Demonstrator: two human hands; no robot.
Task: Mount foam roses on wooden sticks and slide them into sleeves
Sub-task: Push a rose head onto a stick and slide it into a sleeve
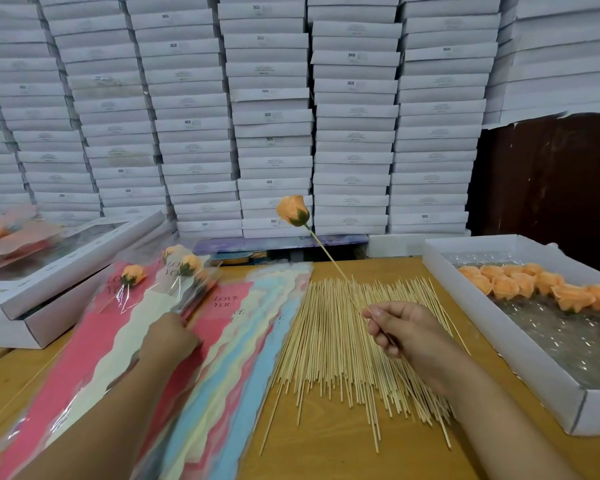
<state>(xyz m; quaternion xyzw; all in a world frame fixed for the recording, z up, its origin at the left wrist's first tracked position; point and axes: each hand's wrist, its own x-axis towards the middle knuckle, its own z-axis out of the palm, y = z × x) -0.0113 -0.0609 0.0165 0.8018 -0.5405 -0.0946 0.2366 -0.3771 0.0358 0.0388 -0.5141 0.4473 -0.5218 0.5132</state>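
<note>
- Pinching a thin wooden stick (329,259) between thumb and curled fingers, the right hand (400,329) holds it slanting up and away to the left, above the table (354,455)
- An orange foam rose (293,210) with a green base sits on the stick's far tip, raised in the air well beyond the hand
- Directly under and around the right hand lies a broad loose pile of bare wooden sticks (336,348), fanned out on the table
- To the right of that hand stands a shallow white tray (520,355) with a row of orange foam rose heads (537,285) along its far end
- The left hand (170,336) rests on a spread of overlapping sleeves (229,344) in pink, cream and blue, left of the stick pile; its fingers are hidden, so I cannot tell their grip
- Just beyond the left hand lie finished roses in sleeves (174,271)
- Farther left sits an open white box (49,271)
- A wall of stacked white boxes (271,109) fills the background
</note>
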